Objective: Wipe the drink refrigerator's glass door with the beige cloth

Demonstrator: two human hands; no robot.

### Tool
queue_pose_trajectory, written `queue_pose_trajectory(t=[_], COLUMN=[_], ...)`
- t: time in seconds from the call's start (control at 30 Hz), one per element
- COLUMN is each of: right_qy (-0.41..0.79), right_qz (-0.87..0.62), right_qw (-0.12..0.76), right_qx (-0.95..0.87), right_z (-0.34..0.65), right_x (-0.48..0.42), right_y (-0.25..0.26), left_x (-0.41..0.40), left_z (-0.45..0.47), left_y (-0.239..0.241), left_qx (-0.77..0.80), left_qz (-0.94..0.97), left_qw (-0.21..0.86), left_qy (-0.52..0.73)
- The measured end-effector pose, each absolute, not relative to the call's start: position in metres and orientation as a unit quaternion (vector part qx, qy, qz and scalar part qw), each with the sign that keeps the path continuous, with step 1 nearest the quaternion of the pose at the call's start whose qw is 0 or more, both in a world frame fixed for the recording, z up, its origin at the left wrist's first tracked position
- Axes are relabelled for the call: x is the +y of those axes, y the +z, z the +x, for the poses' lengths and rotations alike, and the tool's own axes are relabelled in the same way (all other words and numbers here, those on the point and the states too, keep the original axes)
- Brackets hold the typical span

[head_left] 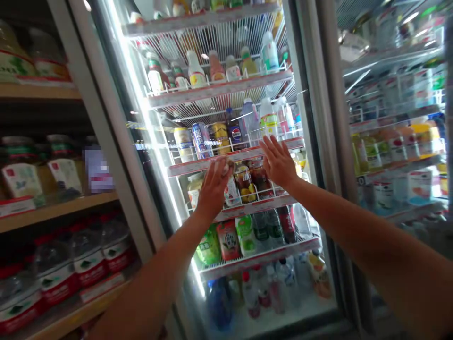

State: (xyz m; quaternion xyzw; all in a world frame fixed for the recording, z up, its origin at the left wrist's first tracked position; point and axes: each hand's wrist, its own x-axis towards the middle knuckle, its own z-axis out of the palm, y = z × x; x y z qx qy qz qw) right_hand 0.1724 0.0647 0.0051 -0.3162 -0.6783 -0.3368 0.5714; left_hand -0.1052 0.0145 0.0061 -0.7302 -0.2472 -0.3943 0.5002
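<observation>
My left hand (213, 185) is raised in front of the glass door (219, 111) of a drinks fridge, its fingers bent over what looks like a small crumpled cloth (229, 166). Most of that cloth is hidden beneath the fingers. To the right, my right hand (279, 163) lies flat at the glass with its fingers stretched out and nothing in them. Behind the glass near my hands are cans (202, 140) and a dark cola bottle (234, 130). Lower down stand bottles with brown drink (245, 182).
Left of the fridge, an open wooden shelf (60, 210) carries juice bottles (65, 170) and large red-capped bottles (49, 274). A metal door frame (331, 118) separates this door from another stocked cooler (399, 137) on the right. A bright light strip (141, 99) runs down the fridge's left side.
</observation>
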Motion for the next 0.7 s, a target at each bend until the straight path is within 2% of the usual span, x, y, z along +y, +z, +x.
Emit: queue_pose_trajectory(t=[0.07,0.23,0.37,0.47,0.6,0.7], right_qy=[-0.331,-0.300,-0.278,-0.291,-0.335,-0.342], right_qz=[-0.324,-0.326,-0.330,-0.303,-0.221,-0.217], right_qw=[0.569,0.561,0.566,0.534,0.475,0.474], right_qx=[-0.680,-0.699,-0.702,-0.734,-0.783,-0.782], right_z=[0.171,0.170,0.166,0.157,0.137,0.128], right_x=[0.061,0.052,0.040,0.025,0.011,0.012], right_y=[0.005,0.004,0.003,-0.002,-0.013,-0.020], left_x=[0.015,0.019,0.021,0.021,0.025,0.022], left_z=[-0.101,-0.109,-0.087,-0.064,-0.049,-0.053], left_y=[0.017,0.058,0.040,0.023,0.022,0.023], left_qx=[-0.235,-0.255,-0.252,-0.234,-0.207,-0.197], left_qz=[-0.757,-0.675,-0.715,-0.769,-0.775,-0.780], left_qw=[0.495,0.519,0.500,0.459,0.418,0.414], left_qy=[-0.357,-0.458,-0.417,-0.379,-0.427,-0.425])
